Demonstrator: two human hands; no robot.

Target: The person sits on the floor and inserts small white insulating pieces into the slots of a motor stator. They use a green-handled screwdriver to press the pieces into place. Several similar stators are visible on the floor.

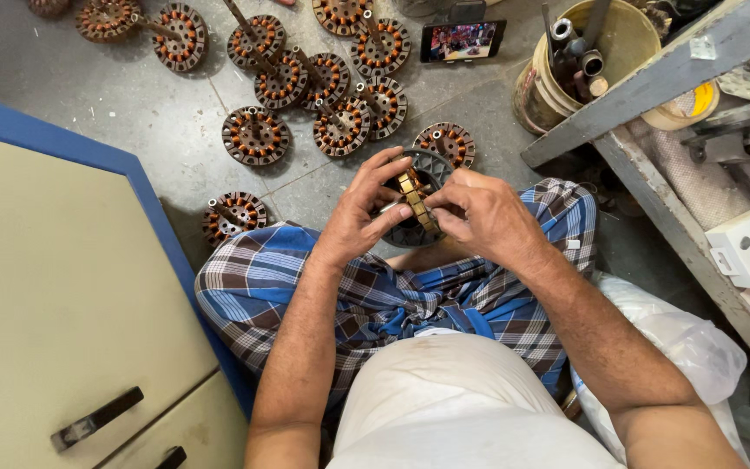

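Both hands point(427, 213) on bare stator point(416, 201)

Single head-worn view, looking steeply down

The scene is seen from above the seated person's lap, close to the hands; the grey floor point(167, 113) is faced ahead, a cream cabinet point(54, 287) is cropped at left, a bench frame point(653, 78) at right.

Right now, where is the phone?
In the head view, the phone stands propped on the floor at top centre, between the wound stators on its left and the bucket on its right.
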